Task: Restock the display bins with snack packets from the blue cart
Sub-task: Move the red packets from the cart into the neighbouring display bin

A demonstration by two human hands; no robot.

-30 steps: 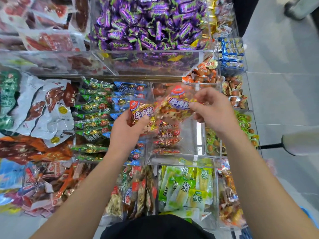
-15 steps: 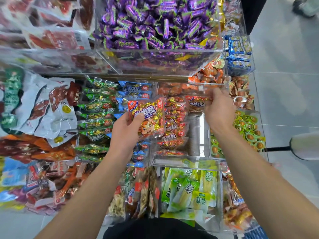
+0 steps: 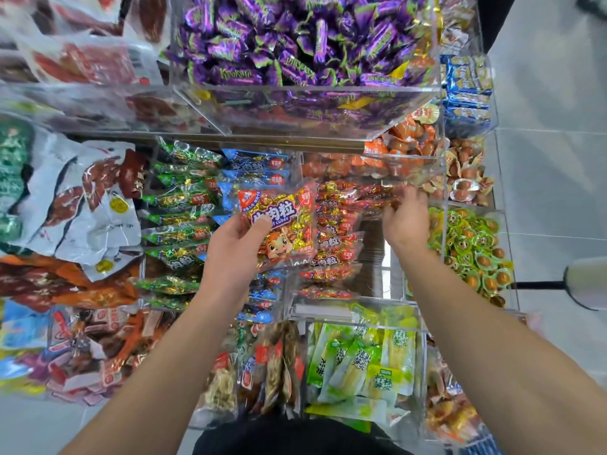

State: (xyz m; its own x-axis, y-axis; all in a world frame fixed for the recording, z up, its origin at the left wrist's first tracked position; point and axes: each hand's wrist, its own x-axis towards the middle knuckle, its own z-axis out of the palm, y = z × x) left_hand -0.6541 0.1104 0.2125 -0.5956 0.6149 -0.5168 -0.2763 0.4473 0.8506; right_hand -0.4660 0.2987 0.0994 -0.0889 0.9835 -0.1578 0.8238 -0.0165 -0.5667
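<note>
My left hand [image 3: 235, 249] grips a red and gold snack packet [image 3: 282, 218] by its lower left corner, holding it flat above the divide between the blue-packet row and the red-packet row. My right hand [image 3: 405, 218] reaches into the clear bin [image 3: 377, 261]. Its fingers curl over the right end of another red snack packet [image 3: 374, 195] at the far end of the stacked row. The fingertips there are blurred. A row of matching red packets [image 3: 331, 257] fills the left side of that bin, and the right side shows bare bottom.
Clear bins surround this one: green packets [image 3: 177, 224], blue packets [image 3: 256, 174], purple candies [image 3: 295, 37] on the tier above, green-wrapped eggs [image 3: 473, 244] to the right, light green pouches [image 3: 368, 359] in front. Grey floor lies right. A blue edge [image 3: 483, 448] shows at the bottom right.
My right hand carried its packet from mid-air to the far end of the bin and set it down low there. My left hand stayed put and turned its packet face up.
</note>
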